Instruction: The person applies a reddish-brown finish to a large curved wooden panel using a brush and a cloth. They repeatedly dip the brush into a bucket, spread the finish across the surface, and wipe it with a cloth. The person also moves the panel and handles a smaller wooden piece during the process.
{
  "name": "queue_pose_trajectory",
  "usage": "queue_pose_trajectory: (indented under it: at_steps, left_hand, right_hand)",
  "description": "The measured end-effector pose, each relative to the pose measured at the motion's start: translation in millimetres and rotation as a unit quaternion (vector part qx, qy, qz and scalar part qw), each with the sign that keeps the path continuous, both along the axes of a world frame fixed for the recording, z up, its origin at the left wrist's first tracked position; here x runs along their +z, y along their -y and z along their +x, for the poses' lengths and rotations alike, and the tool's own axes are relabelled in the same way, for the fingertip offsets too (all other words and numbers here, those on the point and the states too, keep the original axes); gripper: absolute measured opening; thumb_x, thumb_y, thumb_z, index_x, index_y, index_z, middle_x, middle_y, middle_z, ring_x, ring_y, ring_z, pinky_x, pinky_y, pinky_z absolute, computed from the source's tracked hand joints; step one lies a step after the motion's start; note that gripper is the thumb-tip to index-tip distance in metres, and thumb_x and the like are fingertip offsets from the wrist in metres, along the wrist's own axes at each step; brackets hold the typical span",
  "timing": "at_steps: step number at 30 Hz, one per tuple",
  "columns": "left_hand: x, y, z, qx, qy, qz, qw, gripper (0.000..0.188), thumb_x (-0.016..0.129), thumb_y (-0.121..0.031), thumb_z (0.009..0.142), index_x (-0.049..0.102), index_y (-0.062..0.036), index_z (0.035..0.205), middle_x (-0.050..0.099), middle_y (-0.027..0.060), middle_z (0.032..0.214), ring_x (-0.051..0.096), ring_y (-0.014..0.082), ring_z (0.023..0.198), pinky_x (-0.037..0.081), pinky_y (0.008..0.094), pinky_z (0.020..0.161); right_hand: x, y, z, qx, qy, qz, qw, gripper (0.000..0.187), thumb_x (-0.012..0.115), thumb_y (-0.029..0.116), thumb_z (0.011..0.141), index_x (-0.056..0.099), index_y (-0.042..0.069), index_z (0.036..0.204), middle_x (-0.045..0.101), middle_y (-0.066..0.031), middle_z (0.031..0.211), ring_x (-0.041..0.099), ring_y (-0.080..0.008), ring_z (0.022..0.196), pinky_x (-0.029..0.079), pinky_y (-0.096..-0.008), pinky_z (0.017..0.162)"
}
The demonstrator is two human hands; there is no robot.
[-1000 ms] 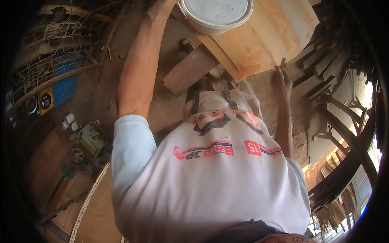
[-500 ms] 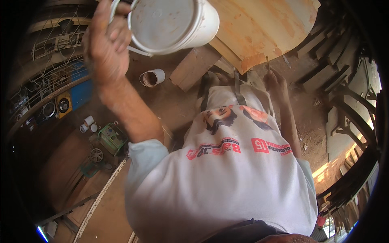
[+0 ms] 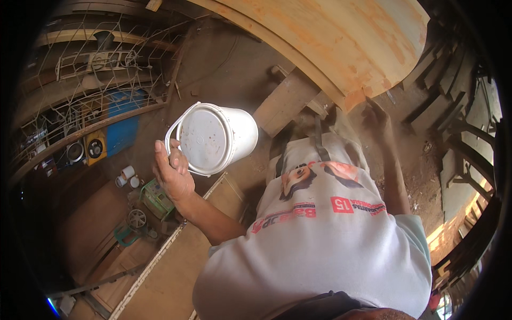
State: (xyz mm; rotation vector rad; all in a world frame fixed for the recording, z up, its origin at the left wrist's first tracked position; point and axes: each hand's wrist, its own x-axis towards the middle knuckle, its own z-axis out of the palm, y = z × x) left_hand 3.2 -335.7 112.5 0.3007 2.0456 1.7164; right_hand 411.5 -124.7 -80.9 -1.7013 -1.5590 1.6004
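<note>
A white lidded bucket [image 3: 242, 136] hangs left of centre, its speckled round lid facing up toward me. My left hand [image 3: 175, 173] is closed, its fingers curled round the bucket's wire handle at the left side of the lid. At the right, my right hand [image 3: 377, 116] is close to the lower corner of a large curved wooden panel [image 3: 341, 48] with orange-brown smears. Its fingers look closed and are in shadow; a thin dark tip shows above them, too small to name.
Under the panel's edge stands a wooden block [image 3: 288, 104]. A wire-mesh rack [image 3: 101, 69] fills the far left, with a blue panel [image 3: 122, 114] behind it. Below are a green machine [image 3: 156, 198] and small white cups [image 3: 127, 176]. Curved timber pieces [image 3: 434, 109] lie at right.
My left hand has lowered the bucket from the top edge toward the middle left. A small white pail seen on the floor before is now out of sight. My right hand stays near the panel's corner.
</note>
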Motion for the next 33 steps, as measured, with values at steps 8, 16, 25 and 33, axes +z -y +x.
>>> queue_pose_trajectory:
  at_steps: [8, 16, 25, 33]
  left_hand:
    - [-102.5, 59.5, -38.6, 0.054, 0.121, -0.078, 0.988, 0.039, 0.067, -0.041, 0.099, 0.063, -0.0036, 0.088, 0.034, -0.0072, 0.062, 0.03, 0.0036, 0.052, 0.025, 0.0227, 0.047]
    - [-138.4, 87.4, -77.6, 0.085, 0.112, -0.106, 0.984, 0.04, 0.068, -0.043, 0.097, 0.062, -0.0038, 0.089, 0.036, -0.0063, 0.066, 0.031, 0.0046, 0.053, 0.025, 0.023, 0.047]
    - [-120.3, 90.3, -90.0, 0.071, 0.079, -0.077, 0.991, 0.041, 0.067, -0.044, 0.098, 0.062, -0.0047, 0.09, 0.035, -0.0075, 0.064, 0.03, 0.0036, 0.052, 0.024, 0.0224, 0.047]
    - [-145.6, 8.1, -130.7, 0.005, 0.083, -0.102, 0.991, 0.045, 0.067, -0.046, 0.097, 0.063, -0.0028, 0.086, 0.036, -0.0068, 0.062, 0.032, 0.0053, 0.05, 0.027, 0.0228, 0.047]
  right_hand:
    - [-3.4, 59.6, -60.9, 0.061, 0.019, 0.016, 0.998, 0.046, 0.058, 0.022, 0.099, 0.059, 0.005, 0.141, 0.074, -0.0092, 0.091, 0.068, -0.0151, 0.076, 0.054, -0.0315, 0.075]
    - [29.0, 51.1, -101.5, 0.051, 0.094, 0.068, 0.992, 0.042, 0.058, 0.023, 0.101, 0.063, 0.007, 0.138, 0.073, -0.0073, 0.087, 0.066, -0.0124, 0.073, 0.054, -0.0307, 0.069]
    - [17.6, 80.5, -90.9, -0.006, 0.057, 0.023, 0.998, 0.043, 0.058, 0.026, 0.1, 0.061, 0.007, 0.139, 0.073, -0.0114, 0.09, 0.065, -0.0153, 0.075, 0.053, -0.0326, 0.072]
    - [0.7, 134.1, -82.0, -0.14, 0.061, -0.016, 0.988, 0.045, 0.057, 0.026, 0.101, 0.059, 0.006, 0.142, 0.07, -0.0061, 0.089, 0.062, -0.0121, 0.073, 0.052, -0.0283, 0.069]
